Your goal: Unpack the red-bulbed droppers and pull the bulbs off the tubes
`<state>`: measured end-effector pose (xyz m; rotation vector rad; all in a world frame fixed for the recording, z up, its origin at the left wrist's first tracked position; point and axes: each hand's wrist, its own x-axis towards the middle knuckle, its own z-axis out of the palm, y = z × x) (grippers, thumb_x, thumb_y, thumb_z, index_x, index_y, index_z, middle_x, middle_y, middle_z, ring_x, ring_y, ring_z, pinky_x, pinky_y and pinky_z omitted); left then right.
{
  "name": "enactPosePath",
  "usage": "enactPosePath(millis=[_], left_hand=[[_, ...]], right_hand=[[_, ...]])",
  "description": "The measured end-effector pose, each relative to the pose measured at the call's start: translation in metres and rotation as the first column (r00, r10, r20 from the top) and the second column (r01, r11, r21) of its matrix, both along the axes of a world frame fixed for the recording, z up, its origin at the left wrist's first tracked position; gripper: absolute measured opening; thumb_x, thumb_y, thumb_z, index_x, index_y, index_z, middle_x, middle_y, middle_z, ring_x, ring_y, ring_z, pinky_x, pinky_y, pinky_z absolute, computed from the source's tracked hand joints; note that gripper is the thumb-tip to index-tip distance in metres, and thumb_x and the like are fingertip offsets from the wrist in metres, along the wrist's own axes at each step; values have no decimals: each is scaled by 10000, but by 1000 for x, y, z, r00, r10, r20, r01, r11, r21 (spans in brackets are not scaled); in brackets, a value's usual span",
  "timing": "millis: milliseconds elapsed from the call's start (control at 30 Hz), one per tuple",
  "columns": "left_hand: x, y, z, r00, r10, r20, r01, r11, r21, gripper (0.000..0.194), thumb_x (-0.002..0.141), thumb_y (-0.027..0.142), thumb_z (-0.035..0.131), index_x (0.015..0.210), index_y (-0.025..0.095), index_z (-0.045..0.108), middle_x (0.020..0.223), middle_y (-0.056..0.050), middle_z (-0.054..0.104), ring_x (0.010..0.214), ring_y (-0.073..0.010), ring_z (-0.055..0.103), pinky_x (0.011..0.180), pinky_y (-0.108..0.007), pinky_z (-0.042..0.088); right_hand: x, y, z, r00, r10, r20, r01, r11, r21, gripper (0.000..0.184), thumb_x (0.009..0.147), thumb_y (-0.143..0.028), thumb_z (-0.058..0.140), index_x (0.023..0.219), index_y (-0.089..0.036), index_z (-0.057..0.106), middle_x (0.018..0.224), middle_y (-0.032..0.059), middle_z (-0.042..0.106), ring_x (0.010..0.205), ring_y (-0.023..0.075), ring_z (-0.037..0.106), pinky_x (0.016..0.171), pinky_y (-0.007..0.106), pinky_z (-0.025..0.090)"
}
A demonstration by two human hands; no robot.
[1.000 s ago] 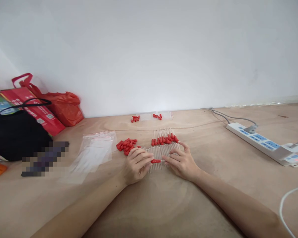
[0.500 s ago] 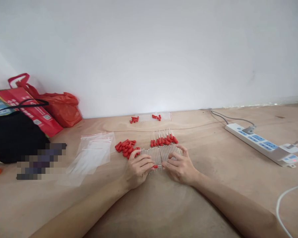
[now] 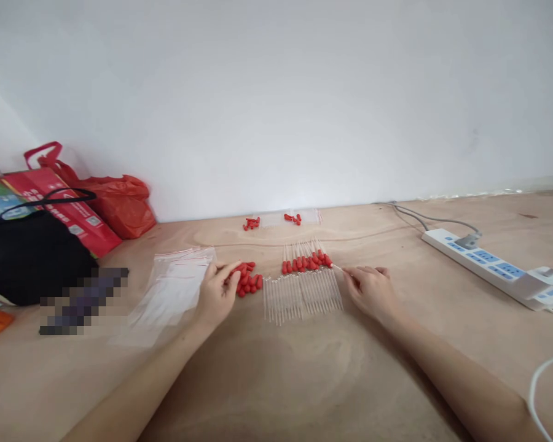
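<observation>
My left hand [image 3: 219,293] is at the left side of a pile of red rubber dropper bulbs [image 3: 249,283], its thumb and fingers apart at the bulbs. My right hand [image 3: 371,291] pinches a thin glass dropper tube [image 3: 338,268], whose far end points left to the right end of a row of droppers with red bulbs [image 3: 299,264]. Closer to me, bare glass tubes [image 3: 301,298] lie side by side between my hands. Whether the held tube joins the endmost red bulb, I cannot tell.
Clear zip bags [image 3: 175,288] lie left of the bulbs. Small groups of red bulbs [image 3: 251,223] lie near the wall by another clear bag [image 3: 311,216]. A white power strip [image 3: 493,264] with cables is at right; black [image 3: 37,258] and red bags [image 3: 124,205] stand at left.
My hands have moved apart from above the bare tubes. The left went to the red bulb pile; the right moved right and holds a tube by the dropper row.
</observation>
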<state>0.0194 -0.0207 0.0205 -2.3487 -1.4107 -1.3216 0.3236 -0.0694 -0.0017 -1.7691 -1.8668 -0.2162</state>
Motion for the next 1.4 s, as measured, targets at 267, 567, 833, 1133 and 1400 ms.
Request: enactPosePath(millis=[267,567,833,1133,1400], left_hand=[[-39,47,4,942,324,87,-265,878,-399,320,650,396,514,861,161,565,745,-28,618,588,-136,540,567,-249,444],[-46,55,-7,952,306,-31,-284,836,-470,333,694,466,435,752,190,611,724,-33,662,690,-191,592,629,-266,437],[-52,56,-5,947,320,-17,-292,841,-455,323,732,402,384,771,189,623,806,-43,679,762,-198,606,662,-271,450],[-5,35,10,984,108,-138,-119,991,-69,235,758,347,456,758,182,623,801,-59,597,837,-207,518,779,-337,405],[78,37,17,867,-123,-483,-38,950,-311,317,607,505,626,727,212,635,892,-63,565,936,-260,472,801,-414,353]], right_hand=[[-3,2,-6,993,-97,73,105,988,-113,254,797,-209,363,778,-212,616,714,31,654,690,159,583,645,289,252],[-11,-2,-7,997,-53,63,63,984,-164,219,795,-268,405,862,-211,606,753,25,643,735,172,582,645,290,245],[-10,0,-6,997,-58,52,65,985,-157,274,833,-271,349,830,-219,618,740,37,644,731,171,578,646,298,253],[-6,4,-5,994,-106,35,111,978,-174,305,838,-255,347,662,-201,589,743,22,656,715,160,575,640,292,245],[0,5,-2,992,-128,-16,124,981,-151,292,834,-258,356,685,-215,604,732,12,656,755,161,572,641,283,233]])
